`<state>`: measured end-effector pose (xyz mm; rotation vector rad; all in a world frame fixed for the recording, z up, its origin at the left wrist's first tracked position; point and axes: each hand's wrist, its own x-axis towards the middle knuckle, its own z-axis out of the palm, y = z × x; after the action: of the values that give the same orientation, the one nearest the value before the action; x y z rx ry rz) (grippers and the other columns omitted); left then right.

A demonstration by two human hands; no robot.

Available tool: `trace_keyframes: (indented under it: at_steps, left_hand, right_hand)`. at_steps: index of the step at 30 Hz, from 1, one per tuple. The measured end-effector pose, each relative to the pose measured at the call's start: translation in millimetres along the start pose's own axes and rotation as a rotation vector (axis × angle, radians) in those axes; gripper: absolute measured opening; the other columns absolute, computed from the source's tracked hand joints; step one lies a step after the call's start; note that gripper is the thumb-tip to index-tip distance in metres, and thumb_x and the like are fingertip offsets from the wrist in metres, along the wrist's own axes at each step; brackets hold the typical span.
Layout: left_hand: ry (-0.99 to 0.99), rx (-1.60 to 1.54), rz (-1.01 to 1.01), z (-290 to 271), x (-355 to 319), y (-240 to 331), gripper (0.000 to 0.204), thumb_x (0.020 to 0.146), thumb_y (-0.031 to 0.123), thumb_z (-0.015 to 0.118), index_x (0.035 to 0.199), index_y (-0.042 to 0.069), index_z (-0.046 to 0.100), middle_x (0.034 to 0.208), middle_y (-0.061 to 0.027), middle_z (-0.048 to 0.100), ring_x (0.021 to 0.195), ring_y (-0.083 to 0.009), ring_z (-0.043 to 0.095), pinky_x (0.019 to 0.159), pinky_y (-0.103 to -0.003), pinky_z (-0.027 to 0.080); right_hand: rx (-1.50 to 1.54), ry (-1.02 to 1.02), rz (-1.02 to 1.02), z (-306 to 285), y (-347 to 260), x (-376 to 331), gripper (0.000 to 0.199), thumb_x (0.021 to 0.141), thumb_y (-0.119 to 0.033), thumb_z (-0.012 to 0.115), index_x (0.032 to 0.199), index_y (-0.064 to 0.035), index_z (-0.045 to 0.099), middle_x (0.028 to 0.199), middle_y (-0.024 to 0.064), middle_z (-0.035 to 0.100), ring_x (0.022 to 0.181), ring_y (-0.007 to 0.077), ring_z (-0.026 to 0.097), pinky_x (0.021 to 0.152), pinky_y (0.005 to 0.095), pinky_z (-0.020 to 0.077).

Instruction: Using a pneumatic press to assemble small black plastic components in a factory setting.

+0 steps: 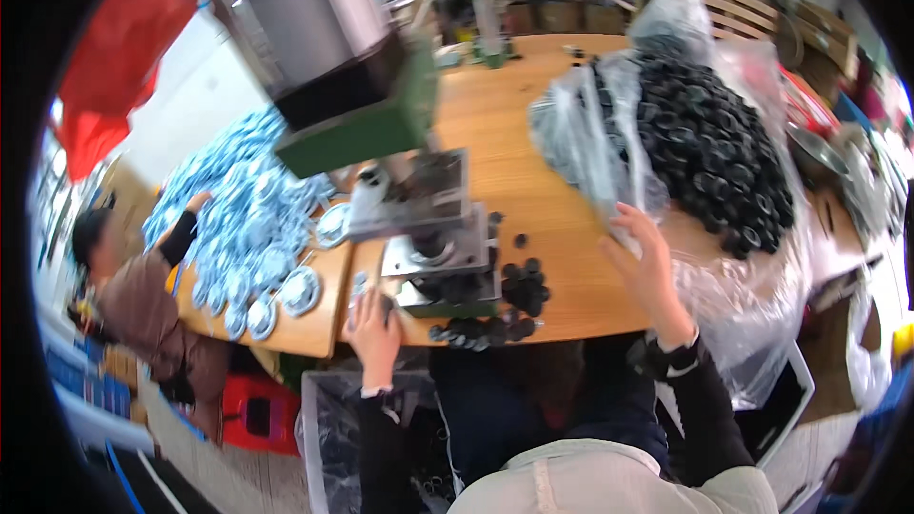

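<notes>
A green and grey bench press [443,276] stands on the wooden table in front of me. Just left of its base is my left hand [374,335], fingers curled around what looks like a small black round part [387,306]; blur hides its details. My right hand [645,271] is out to the right over the table, fingers apart and nothing seen in them. Its fingertips are near the edge of a clear plastic bag [592,148]. Beyond that hand lies a big heap of black round caps [709,138]. Several loose black caps [524,287] sit right of the press base.
Light blue corded discs [252,219] are piled at the left, where a co-worker [157,309] reaches in. The press head [357,95] overhangs the table. A plastic-lined bin [328,438] stands below the front edge, near a red stool [259,414]. Another bin [785,390] is at right.
</notes>
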<state>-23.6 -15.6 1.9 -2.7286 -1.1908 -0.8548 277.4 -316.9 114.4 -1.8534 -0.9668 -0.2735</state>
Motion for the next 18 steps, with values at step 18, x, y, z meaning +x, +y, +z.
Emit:
trace_keyframes:
  at_steps: [18]
  left_hand:
    - [0.407,-0.709,-0.03,-65,70,156,0.051,0.077,0.017,0.075,0.119,-0.001,0.053,0.116,-0.0142,0.055,0.106,-0.0291,0.052,0.091,-0.039,0.04]
  right_hand:
    - [-0.498,0.295,0.15,-35,208,70,0.024,0.073,-0.018,0.075,0.076,-0.0001,0.059,0.098,0.0169,0.051,0.087,0.0319,0.055,0.078,0.0393,0.0476]
